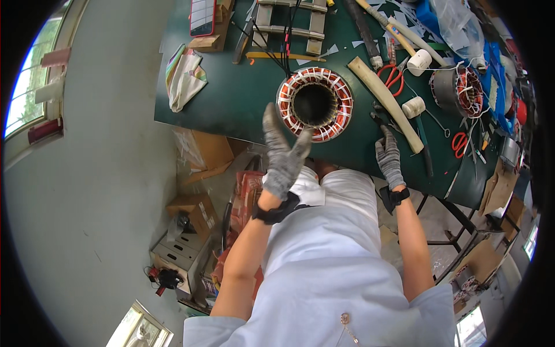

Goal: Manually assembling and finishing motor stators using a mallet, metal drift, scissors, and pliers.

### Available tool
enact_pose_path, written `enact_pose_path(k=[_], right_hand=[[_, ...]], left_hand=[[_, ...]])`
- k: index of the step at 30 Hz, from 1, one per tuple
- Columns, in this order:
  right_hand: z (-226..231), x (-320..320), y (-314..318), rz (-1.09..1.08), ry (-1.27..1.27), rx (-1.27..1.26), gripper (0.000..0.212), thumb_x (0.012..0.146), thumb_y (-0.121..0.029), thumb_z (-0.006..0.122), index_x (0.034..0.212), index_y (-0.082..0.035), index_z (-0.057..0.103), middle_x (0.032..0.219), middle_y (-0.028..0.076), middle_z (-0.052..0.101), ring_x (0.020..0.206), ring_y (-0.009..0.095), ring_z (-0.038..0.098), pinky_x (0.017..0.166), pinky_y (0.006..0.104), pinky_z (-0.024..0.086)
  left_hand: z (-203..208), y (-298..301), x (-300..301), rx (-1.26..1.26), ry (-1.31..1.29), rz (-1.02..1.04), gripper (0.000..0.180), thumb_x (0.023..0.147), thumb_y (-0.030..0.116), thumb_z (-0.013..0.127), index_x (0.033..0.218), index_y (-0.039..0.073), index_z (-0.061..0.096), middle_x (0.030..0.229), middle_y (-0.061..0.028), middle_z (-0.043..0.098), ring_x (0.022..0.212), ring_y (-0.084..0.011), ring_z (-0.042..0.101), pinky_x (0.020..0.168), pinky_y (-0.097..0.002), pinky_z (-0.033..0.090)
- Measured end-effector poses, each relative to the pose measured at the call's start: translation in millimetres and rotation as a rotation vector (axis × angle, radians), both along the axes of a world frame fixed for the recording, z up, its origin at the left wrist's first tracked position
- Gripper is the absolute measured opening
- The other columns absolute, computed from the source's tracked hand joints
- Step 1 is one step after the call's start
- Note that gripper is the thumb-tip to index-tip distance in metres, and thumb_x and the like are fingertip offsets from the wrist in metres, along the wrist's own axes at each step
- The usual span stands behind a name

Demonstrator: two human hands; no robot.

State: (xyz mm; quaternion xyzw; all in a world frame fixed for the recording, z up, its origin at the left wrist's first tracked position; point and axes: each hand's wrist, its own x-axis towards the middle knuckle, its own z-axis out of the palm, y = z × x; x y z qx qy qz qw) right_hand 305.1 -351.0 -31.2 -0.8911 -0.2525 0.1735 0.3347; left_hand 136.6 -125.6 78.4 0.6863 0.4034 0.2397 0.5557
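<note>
A motor stator (279, 104) stands on the green bench, its hollow core facing up. White lacing binds its orange-red windings, and black leads run from its far side. At its near left edge is my left hand (283, 165), gloved in grey, fingers and thumb spread with nothing between them; whether it touches the stator I cannot tell. To the stator's right, my gloved right hand (389, 159) is low over the bench. Its fingers are drawn together at a slim dark tool (378, 117), whose kind is unclear. A pale wooden stick (386, 104) lies just beyond that hand.
On the right of the bench (237, 110) lie white-headed mallets (414, 107), red-handled scissors (392, 78) and a second wound stator (445, 92). A cloth (186, 81) and a phone (202, 17) are at the left. A metal frame (289, 29) sits behind the near stator.
</note>
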Motion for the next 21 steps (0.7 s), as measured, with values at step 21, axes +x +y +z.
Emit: enact_pose_path(k=[21], right_hand=[[8, 97, 74, 0.199, -0.278, -0.48, 0.059, 0.072, -0.027, 0.065, 0.123, -0.007, 0.044, 0.12, 0.022, 0.044, 0.11, 0.037, 0.042, 0.095, 0.0421, 0.034]], left_hand=[[41, 85, 109, 0.407, 0.17, -0.567, 0.077, 0.066, 0.011, 0.069, 0.131, -0.001, 0.029, 0.127, -0.0215, 0.04, 0.119, -0.0318, 0.038, 0.102, -0.0364, 0.029]])
